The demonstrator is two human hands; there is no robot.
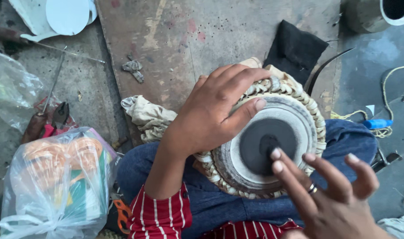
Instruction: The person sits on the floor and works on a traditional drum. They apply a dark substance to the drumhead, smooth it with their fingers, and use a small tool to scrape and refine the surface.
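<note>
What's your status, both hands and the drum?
Left hand clasps drum rim. Right hand fingertips on black centre patch. Drum rests on lap. Nothing in the way.

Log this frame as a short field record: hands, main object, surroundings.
left hand: left hand grips the rim of the round drum with a braided rim and a black centre patch, thumb on the skin
right hand: right hand open, fingertips on the black patch
support: drum rests on the lap in blue trousers
left side: clear plastic bag with orange contents; red-handled pliers
behind: black cloth; beige rag
</note>
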